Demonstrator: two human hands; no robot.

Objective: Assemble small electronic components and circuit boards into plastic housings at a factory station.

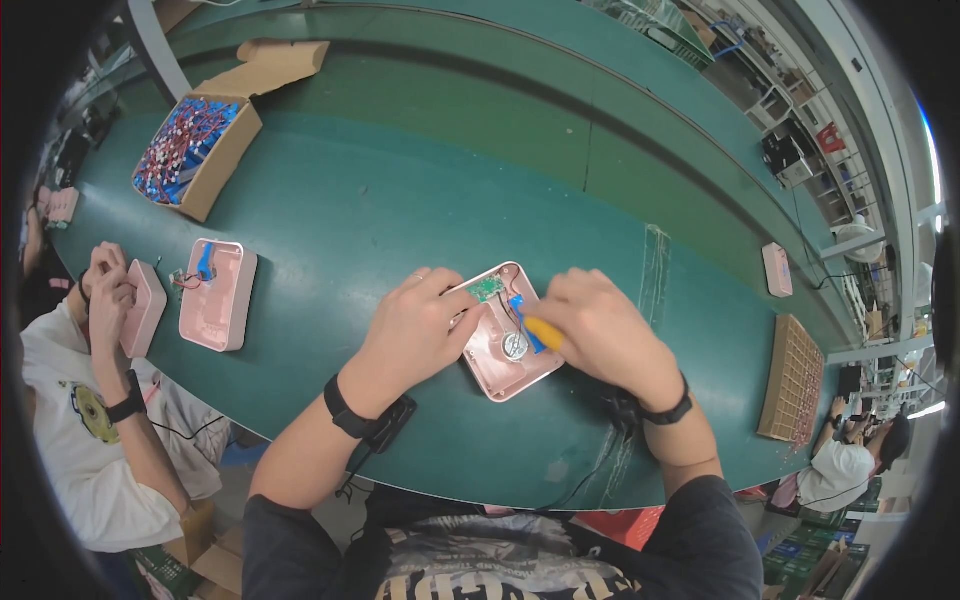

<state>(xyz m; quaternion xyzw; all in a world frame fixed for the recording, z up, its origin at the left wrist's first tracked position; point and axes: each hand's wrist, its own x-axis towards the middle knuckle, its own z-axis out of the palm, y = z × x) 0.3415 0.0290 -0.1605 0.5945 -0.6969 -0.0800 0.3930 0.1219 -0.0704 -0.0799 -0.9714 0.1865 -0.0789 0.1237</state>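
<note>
In front of me a pink plastic housing (492,378) lies tilted on the green table, its hollow side up. Inside it are a round silver part (514,346), a blue wrapped battery (534,341) and thin wires. My left hand (421,325) is closed at the housing's far left side, its fingertips pinching the edge of a green circuit board (486,290). My right hand (598,325) is closed around a yellow-handled tool (545,334) held over the housing's right side. The tool's working end is not clearly visible.
At the left stand a second pink housing (219,333) with a blue part and wires, and a cardboard box (222,150) of blue batteries. A co-worker's hands (108,285) hold another housing. A divided tray (789,385) and a pink piece (777,270) are at right.
</note>
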